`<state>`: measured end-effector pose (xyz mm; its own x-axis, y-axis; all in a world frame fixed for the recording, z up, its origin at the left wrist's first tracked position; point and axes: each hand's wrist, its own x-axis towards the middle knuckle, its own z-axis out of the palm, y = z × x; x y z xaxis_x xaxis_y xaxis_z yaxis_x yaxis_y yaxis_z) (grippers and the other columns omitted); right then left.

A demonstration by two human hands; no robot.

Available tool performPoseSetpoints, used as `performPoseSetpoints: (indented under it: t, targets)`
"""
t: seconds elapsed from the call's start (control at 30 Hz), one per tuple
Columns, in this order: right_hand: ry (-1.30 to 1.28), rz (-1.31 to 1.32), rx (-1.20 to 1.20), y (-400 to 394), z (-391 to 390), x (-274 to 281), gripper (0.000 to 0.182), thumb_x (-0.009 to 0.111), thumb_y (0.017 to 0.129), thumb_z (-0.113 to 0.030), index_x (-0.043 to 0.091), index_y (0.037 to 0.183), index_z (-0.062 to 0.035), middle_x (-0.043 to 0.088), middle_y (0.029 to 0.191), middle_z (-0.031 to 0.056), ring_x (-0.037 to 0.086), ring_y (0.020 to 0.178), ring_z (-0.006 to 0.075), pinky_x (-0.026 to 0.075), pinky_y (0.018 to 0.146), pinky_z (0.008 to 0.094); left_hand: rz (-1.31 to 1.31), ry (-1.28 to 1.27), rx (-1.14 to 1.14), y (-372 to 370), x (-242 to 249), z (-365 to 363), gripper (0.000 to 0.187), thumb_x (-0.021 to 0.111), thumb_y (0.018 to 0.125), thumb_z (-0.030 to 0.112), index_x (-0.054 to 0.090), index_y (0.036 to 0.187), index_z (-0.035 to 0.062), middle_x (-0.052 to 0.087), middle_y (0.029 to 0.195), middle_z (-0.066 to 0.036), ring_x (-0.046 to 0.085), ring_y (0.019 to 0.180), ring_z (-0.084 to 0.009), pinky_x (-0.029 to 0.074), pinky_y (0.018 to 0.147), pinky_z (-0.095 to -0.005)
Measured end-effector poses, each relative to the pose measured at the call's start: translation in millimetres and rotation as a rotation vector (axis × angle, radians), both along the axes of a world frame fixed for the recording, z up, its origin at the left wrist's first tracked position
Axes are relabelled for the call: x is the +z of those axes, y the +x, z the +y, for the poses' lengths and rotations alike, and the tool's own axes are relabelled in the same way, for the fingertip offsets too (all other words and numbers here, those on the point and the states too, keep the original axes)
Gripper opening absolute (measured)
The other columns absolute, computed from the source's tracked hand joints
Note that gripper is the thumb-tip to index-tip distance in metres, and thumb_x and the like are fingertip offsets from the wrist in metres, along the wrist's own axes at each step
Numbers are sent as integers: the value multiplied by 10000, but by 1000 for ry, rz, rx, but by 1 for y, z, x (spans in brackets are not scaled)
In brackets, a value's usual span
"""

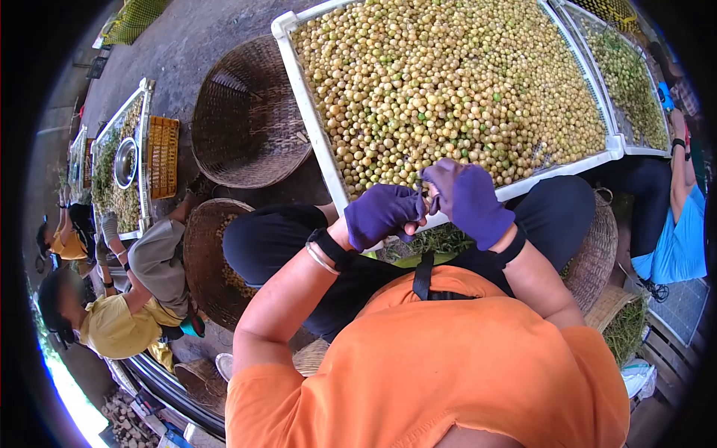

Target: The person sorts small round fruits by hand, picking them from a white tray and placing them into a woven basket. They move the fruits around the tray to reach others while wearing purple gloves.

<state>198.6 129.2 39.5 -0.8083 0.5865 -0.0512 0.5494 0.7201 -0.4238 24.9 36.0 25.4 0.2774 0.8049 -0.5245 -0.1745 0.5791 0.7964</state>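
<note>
My left hand [382, 217], in a purple glove with bare fingertips, is closed in a pinch at the near edge of a white-framed tray [319, 142]. Close against it, my right hand [469, 203] wears the same kind of glove and has its fingers pressed together too. Something small and dark shows between the fingertips, but its kind is hidden. Just beyond both hands, the tray is heaped with small round yellow-green fruits [448, 89].
A large woven basket [250, 112] stands left of the tray. Beside my knee, another basket [205, 254] holds some fruits. Green stems [441, 240] lie under the tray's near edge. Co-workers sit at left [123, 325] and right [676, 231], near other trays [142, 101].
</note>
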Motion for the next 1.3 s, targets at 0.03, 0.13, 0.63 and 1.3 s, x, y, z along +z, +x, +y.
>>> performPoseSetpoints:
  t: [0.03,0.13,0.63,1.3]
  targets:
    - [-113,37,5,3,3,2,169,639,815,-255,638,874,-97,611,793,129,615,695,323,475,612,426,37,-59,14,0,1,2,207,550,890,218,650,853,41,588,628,-25,566,565,-90,462,552,-233]
    - [-462,77,113,25,9,11,195,656,805,-286,673,835,-94,634,745,128,632,728,301,476,642,417,532,-17,53,-41,-2,25,281,543,900,315,668,961,71,641,709,-80,615,617,-124,512,611,-268]
    - [-313,-24,25,44,2,1,231,642,819,-290,635,856,-62,604,768,138,593,727,341,449,642,421,1579,58,-563,-156,-43,107,229,595,846,235,689,987,81,668,1023,-162,644,951,-351,520,823,-425]
    - [22,-230,171,-31,16,-73,260,615,860,-307,600,1031,-112,614,903,122,625,862,300,499,698,421,1711,30,-387,-115,-40,95,240,581,835,205,698,979,54,676,1019,-177,660,929,-355,537,781,-409]
